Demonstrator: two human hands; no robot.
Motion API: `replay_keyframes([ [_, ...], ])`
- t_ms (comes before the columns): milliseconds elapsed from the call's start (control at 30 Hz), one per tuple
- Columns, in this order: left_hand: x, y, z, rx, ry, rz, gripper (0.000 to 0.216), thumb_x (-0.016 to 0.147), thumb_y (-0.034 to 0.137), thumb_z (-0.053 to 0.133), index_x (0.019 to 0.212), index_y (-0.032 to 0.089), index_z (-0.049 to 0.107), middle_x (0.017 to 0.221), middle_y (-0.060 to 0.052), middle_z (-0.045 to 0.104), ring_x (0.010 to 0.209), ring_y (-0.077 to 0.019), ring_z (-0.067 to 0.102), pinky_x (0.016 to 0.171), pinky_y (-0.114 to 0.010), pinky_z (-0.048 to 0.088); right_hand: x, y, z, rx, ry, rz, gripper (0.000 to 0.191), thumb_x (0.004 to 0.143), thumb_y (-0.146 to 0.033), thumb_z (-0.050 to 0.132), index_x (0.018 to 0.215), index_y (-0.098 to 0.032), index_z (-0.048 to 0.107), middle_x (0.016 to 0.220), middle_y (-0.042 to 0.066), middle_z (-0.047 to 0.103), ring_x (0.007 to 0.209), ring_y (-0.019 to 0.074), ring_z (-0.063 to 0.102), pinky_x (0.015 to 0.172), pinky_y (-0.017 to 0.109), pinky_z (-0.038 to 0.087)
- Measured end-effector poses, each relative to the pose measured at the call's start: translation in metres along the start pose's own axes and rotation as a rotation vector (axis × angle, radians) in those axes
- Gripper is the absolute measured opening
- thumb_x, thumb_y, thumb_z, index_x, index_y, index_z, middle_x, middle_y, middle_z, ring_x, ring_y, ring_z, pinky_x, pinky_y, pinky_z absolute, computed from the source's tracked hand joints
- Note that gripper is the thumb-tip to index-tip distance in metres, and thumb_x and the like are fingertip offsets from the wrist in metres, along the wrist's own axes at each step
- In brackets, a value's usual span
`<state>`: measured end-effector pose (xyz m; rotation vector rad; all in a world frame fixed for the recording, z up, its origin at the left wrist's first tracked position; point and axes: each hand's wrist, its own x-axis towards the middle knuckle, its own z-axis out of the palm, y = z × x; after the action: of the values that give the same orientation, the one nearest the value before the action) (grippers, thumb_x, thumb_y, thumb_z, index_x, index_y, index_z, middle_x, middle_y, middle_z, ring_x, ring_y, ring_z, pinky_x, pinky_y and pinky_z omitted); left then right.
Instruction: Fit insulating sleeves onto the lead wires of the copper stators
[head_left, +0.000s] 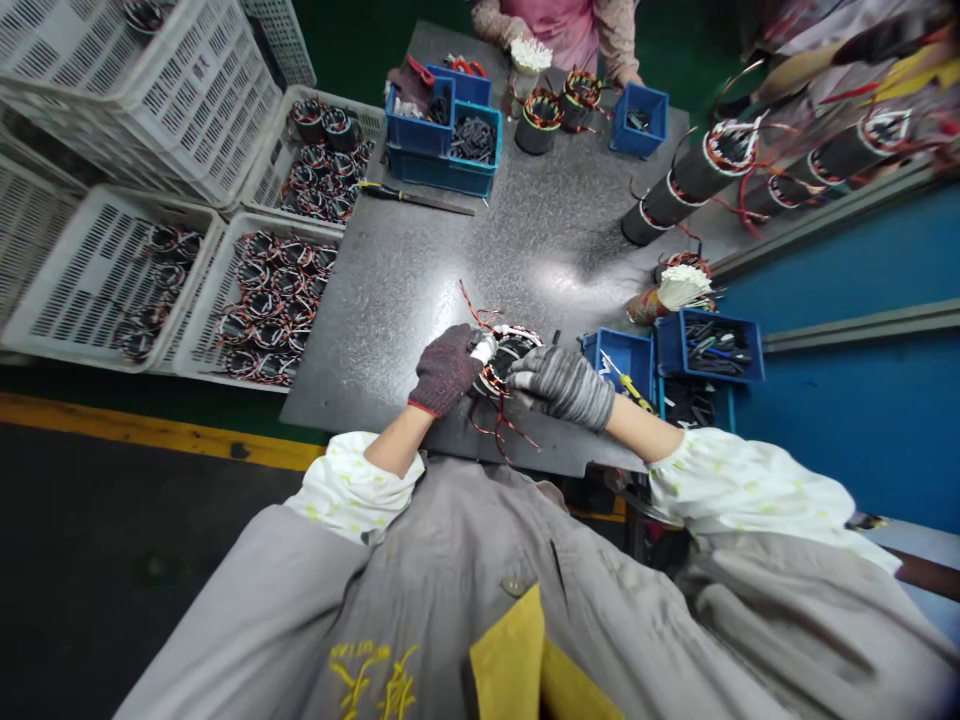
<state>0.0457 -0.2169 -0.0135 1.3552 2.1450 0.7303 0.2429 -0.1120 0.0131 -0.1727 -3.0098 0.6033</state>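
A motor stator [514, 345] with red and black winding wires and a white-edged rim stands at the near side of the metal table. My left hand [448, 370], in a dark maroon glove, grips its left side, with white fingertips at the rim. In a grey striped glove, my right hand [566, 385] has its fingers curled against the stator's right rim; whether they also pinch something small is hidden. Loose lead wires [501, 425] hang from the stator toward me, and others stick up behind it.
White crates [161, 285] with several stators stand left. Blue bins [709, 345] and a yellow-handled tool [630, 385] sit right. A file [416, 198] lies near far blue bins [442, 175]. Stacked stators [675, 190] stand right; a co-worker [559, 30] is opposite.
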Motion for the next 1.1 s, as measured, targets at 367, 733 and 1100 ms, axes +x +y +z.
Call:
replay_keyframes([
  [367, 0.0, -0.003, 0.005, -0.028, 0.022, 0.013, 0.031, 0.103, 0.046, 0.056, 0.105, 0.02, 0.073, 0.109, -0.009, 0.078, 0.099, -0.023, 0.07, 0.089, -0.033, 0.054, -0.002, -0.013, -0.008, -0.175, -0.134, 0.215, 0.037, 0.103, -0.051, 0.062, 0.105, -0.02, 0.081, 0.106, 0.014, 0.078, 0.097, 0.0282, 0.068, 0.088, 0.041, 0.05],
  [733, 0.018, 0.004, -0.026, -0.016, -0.072, 0.156, 0.032, 0.1, 0.038, 0.063, 0.125, 0.021, 0.073, 0.126, -0.009, 0.078, 0.114, -0.0255, 0.073, 0.1, -0.034, 0.055, -0.03, -0.026, 0.071, 0.162, 0.686, 0.62, 0.03, 0.104, -0.038, 0.052, 0.102, -0.029, 0.081, 0.099, 0.009, 0.078, 0.095, 0.0283, 0.072, 0.088, 0.05, 0.063],
  [1100, 0.029, 0.006, -0.011, 0.054, -0.156, 0.166, 0.038, 0.1, 0.034, 0.065, 0.136, 0.025, 0.071, 0.125, -0.006, 0.079, 0.118, -0.0263, 0.074, 0.105, -0.032, 0.055, -0.046, -0.019, 0.045, 0.195, 0.789, 0.827, 0.041, 0.109, -0.041, 0.037, 0.108, -0.025, 0.075, 0.089, 0.014, 0.076, 0.082, 0.0296, 0.072, 0.078, 0.048, 0.063],
])
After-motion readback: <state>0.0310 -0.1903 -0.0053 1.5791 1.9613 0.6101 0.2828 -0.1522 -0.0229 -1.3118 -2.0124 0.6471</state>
